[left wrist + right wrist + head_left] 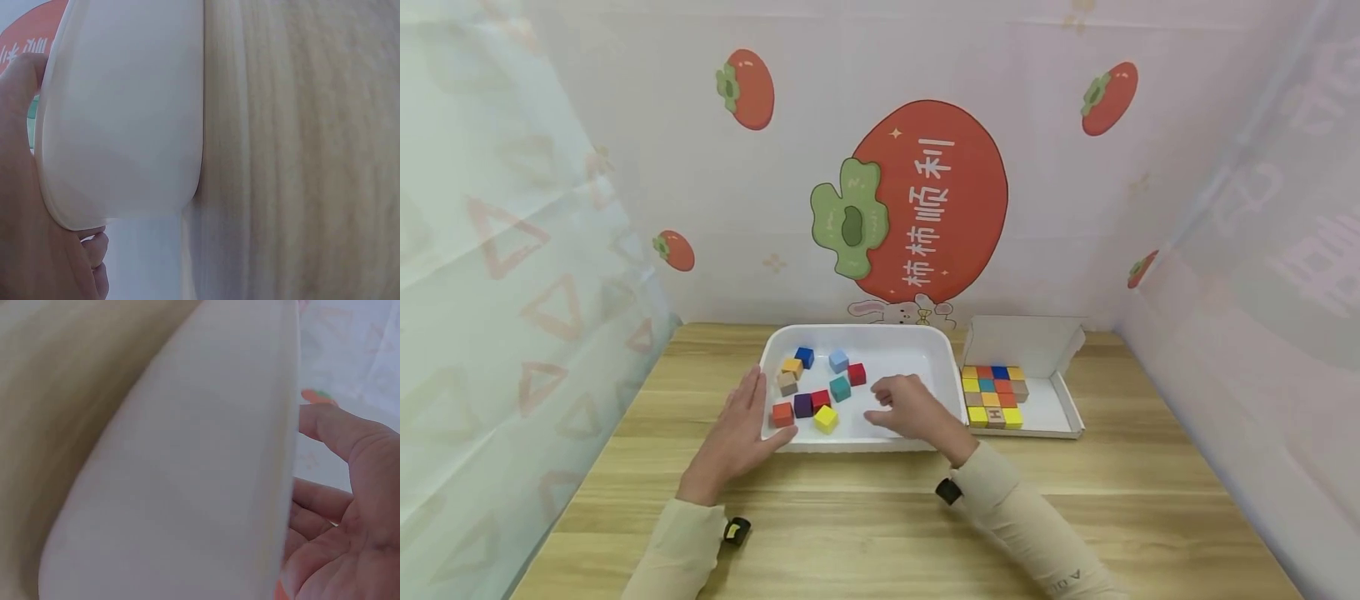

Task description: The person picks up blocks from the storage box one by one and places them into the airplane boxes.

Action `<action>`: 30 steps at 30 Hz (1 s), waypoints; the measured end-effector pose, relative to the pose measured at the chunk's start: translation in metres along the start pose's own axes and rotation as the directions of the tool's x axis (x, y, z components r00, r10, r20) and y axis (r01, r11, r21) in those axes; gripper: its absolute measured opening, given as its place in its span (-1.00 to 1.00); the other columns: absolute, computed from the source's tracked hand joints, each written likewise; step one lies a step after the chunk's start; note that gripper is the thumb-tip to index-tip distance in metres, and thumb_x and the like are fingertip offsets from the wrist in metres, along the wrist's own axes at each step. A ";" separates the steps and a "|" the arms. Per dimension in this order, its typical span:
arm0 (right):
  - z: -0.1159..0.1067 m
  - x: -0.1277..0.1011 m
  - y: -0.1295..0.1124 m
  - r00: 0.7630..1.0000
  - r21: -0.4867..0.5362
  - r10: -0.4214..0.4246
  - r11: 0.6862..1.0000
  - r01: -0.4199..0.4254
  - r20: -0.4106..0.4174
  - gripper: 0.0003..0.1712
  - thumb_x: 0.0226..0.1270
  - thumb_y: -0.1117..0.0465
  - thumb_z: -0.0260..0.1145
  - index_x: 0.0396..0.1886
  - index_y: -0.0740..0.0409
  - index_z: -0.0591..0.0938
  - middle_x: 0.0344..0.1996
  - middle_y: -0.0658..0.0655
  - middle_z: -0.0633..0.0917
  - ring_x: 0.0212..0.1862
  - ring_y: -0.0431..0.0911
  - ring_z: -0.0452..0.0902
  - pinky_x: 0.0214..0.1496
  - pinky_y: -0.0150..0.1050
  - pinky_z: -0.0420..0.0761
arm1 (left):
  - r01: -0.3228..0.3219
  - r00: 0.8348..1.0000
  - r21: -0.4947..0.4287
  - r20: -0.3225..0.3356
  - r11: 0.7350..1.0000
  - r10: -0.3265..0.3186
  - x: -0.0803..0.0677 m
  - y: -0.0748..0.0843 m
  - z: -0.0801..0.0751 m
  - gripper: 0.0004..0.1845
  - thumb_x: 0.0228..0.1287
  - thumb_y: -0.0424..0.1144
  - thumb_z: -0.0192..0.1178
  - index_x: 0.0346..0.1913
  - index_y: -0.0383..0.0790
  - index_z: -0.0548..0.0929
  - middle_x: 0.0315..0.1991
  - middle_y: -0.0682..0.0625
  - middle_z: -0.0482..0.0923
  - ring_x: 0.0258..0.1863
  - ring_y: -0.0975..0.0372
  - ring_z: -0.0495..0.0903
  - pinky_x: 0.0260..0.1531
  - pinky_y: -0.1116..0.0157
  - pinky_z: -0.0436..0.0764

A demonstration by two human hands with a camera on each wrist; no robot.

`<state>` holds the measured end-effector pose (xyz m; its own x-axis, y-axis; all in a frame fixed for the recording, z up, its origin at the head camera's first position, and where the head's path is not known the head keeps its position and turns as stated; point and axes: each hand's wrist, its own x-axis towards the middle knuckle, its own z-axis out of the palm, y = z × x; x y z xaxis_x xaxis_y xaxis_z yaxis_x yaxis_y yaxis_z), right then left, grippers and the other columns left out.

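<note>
A white tray (891, 446) holds several coloured cubes, mostly in its left half. My left hand (737, 433) rests at the tray's front left corner, fingers straight along the left rim and thumb over the near rim. Close to that thumb lie an orange-red cube (782, 414) and a yellow cube (826, 418). Above the right part of the tray is my right hand (910, 406), thumb and loosely bent fingers apart with nothing between them. Nearest to its fingertips are a red cube (857, 374) and a teal cube (840, 387). The right wrist view shows the right hand (337, 512) beyond the tray wall (187, 456).
Right of the tray stands a shallow white box (1060, 408) with its lid raised. Rows of coloured blocks (992, 398) fill its left side, one marked with an H. Both stand on a wooden table (850, 517), with a printed curtain (1045, 250) behind.
</note>
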<state>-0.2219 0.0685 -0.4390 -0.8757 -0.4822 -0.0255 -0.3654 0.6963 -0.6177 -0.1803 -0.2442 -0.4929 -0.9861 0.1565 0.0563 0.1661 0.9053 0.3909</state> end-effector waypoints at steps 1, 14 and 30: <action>0.005 0.002 -0.002 1.000 0.002 -0.006 1.000 0.006 0.011 -0.49 0.38 0.11 0.52 0.22 0.28 0.71 0.07 0.25 0.81 0.09 0.05 0.75 0.23 -0.01 0.77 | 0.000 1.000 0.001 0.000 1.000 0.000 0.000 0.000 0.000 0.24 0.35 0.36 0.23 0.73 -0.27 -0.22 0.77 -0.19 -0.34 0.74 -0.18 -0.23 0.65 -0.29 -0.04; 0.049 0.038 -0.027 0.996 0.012 -0.052 0.999 0.051 0.076 -0.69 0.29 0.17 0.58 -0.02 0.19 0.83 -0.35 0.05 0.78 -0.33 -0.19 0.54 -0.18 -0.44 0.67 | -0.024 1.000 0.005 -0.010 1.000 0.024 0.001 0.002 0.000 0.22 0.37 0.38 0.19 0.72 -0.31 -0.18 0.77 -0.21 -0.31 0.74 -0.19 -0.22 0.66 -0.26 -0.02; 0.060 0.053 -0.023 0.995 0.011 -0.083 0.997 0.083 0.052 -0.79 0.21 0.27 0.63 -0.16 0.19 0.85 -0.35 -0.02 0.79 -0.34 -0.22 0.52 -0.20 -0.47 0.63 | -0.024 1.000 -0.006 -0.004 1.000 0.024 0.002 -0.001 0.000 0.23 0.35 0.36 0.21 0.71 -0.35 -0.17 0.75 -0.28 -0.29 0.73 -0.21 -0.18 0.64 -0.30 0.00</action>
<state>-0.2410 -0.0044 -0.4731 -0.8246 -0.5655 -0.0149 -0.4331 0.6480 -0.6265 -0.1822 -0.2444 -0.4933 -0.9819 0.1761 0.0695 0.1892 0.8990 0.3950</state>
